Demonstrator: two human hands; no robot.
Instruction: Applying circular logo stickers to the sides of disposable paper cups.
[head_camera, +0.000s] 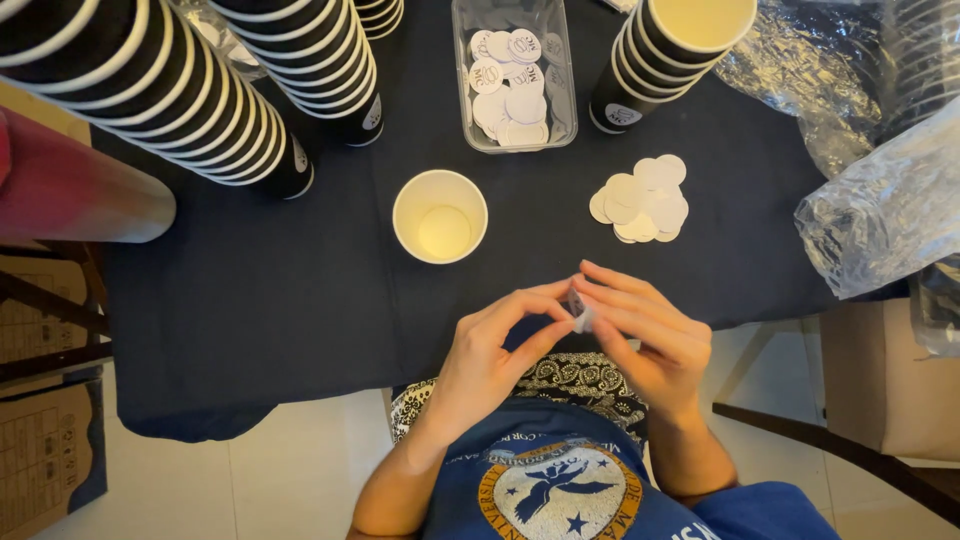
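Here, dark tablecloth (300, 300) covers the table above pale floor (300, 470).

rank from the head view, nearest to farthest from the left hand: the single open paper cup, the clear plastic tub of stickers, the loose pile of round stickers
From the left hand:
1. Single open paper cup, just ahead, slightly left.
2. Loose pile of round stickers, ahead to the right.
3. Clear plastic tub, farthest, straight ahead.

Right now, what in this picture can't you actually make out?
- Small white piece, head view: mostly hidden by the fingertips of the left hand and right hand; its shape is unclear.
- Cup stacks: cut off by the top edge.
- Clear tub of round stickers: print too small.
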